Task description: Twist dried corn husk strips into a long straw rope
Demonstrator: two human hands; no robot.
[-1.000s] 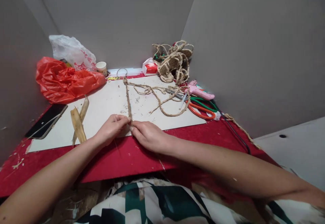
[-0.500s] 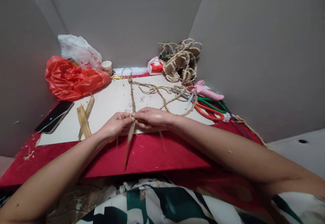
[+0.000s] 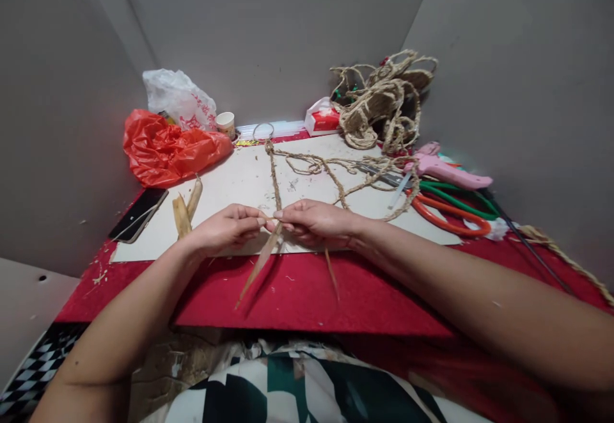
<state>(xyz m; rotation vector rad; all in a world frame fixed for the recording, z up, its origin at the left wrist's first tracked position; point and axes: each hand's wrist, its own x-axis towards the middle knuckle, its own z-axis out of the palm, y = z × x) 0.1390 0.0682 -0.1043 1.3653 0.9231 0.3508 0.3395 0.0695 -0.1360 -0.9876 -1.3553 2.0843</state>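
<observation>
A braided straw cord runs from a metal ring at the back of the white board down to my fingers. My right hand pinches the near end of this cord. Close by on the left, my left hand pinches a thin strand that stretches across to the right fingertips. From between the hands, a flat dry fibre strip hangs down over the red cloth. Another thin strand dangles below my right hand. The fingers partly hide the braid's end.
Dry husk strips and a phone lie to the left, an orange plastic bag behind them. At the right are orange-handled scissors, a pink glue gun and a heap of coiled straw rope. A paper cup stands behind.
The view has turned to the left, so everything sits further right. My hands have drawn slightly apart, with a strand showing between them. The hanging strip slants more to the left.
</observation>
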